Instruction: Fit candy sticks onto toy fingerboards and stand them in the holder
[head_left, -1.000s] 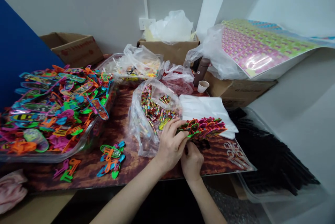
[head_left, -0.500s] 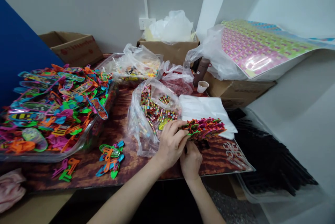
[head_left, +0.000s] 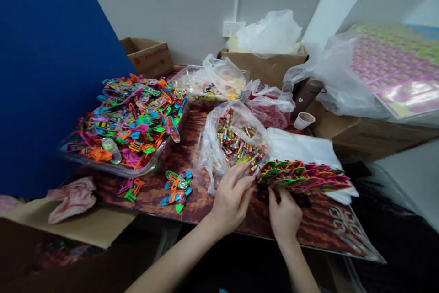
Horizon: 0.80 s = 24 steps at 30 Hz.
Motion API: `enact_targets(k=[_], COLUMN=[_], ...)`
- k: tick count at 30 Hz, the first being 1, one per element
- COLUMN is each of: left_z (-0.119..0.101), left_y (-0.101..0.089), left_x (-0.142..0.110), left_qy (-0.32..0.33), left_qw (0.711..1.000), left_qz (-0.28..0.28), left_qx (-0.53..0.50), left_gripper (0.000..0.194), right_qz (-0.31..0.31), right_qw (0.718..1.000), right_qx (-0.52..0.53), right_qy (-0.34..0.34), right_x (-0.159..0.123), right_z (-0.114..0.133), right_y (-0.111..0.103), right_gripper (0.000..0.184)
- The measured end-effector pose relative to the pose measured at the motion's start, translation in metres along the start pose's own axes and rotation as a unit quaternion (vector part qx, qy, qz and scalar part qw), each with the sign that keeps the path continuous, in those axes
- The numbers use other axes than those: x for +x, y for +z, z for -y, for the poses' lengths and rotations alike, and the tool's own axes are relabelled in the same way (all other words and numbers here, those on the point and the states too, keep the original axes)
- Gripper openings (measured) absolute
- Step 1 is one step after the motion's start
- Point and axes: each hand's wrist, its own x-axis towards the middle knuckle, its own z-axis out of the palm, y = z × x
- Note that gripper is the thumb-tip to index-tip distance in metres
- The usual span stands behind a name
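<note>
A row of small colourful plastic toy boards (head_left: 305, 175), overlapping in green, orange and pink, rests on a black rack (head_left: 302, 199) at the table's front right. My right hand (head_left: 285, 215) is below the row's left part, its fingers curled at the rack; their tips are partly hidden. Just left of the row, my left hand (head_left: 231, 199) has bent, slightly parted fingers and nothing visible in them. Beyond it lies an open clear bag (head_left: 207, 153) full of small multicoloured sticks (head_left: 236, 140). Several loose toys (head_left: 177, 190) lie on the table to the left.
A clear tub (head_left: 156, 165) heaped with similar toys stands left, with a pink cloth (head_left: 73, 199) in front. White plastic bags (head_left: 302, 144) lie behind the row. A paper cup (head_left: 303, 120), a dark bottle (head_left: 306, 96) and cardboard boxes (head_left: 274, 66) stand farther back.
My view has turned left, so the scene sits farther right. My left hand has let go of the row of toy boards and drawn away leftward. My right hand stays below the row.
</note>
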Motion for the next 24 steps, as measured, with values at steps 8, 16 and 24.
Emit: enact_targets(k=[8,16,24], left_z=[0.095,0.115,0.122], left_y=[-0.084,-0.103,-0.11], left_x=[-0.044,-0.075,-0.074], left_qy=[-0.206,-0.276,-0.284], left_qw=[0.949,0.917,0.929], left_qz=[0.026,0.013,0.035], left_qx=[0.237,0.288,0.235], left_gripper=[0.012,0.045,0.035], right_qz=[0.003,0.17,0.219], right_qw=[0.983,0.977,0.969], right_qx=[0.165,0.071,-0.008], right_qy=[-0.08,-0.107,-0.114], right_x=[-0.026,0.036,0.056], right_z=[0.047,0.1,0.112], right_y=[-0.021,0.06,0.087], right_gripper=[0.019,0.027,0.036])
